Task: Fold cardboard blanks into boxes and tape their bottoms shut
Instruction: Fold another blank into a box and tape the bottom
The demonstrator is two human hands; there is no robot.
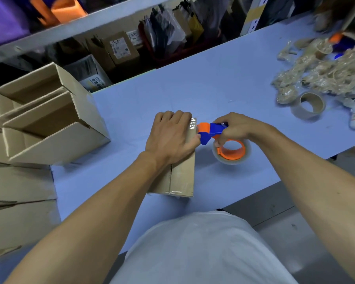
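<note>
A small brown cardboard box (182,177) lies bottom-up on the pale blue table (223,85), with clear tape along its centre seam. My left hand (170,138) presses flat on the box's far end, fingers over the taped edge. My right hand (237,128) grips the blue and orange tape dispenser (211,133), whose head touches the box's far right corner. The dispenser's clear tape roll on an orange hub (232,151) hangs just right of the box.
Several folded open boxes (49,117) are stacked at the table's left, with more boxes (19,201) below them. A spare tape roll (309,105) and a heap of crumpled tape scraps (320,72) lie at the right. Shelves with packages stand behind.
</note>
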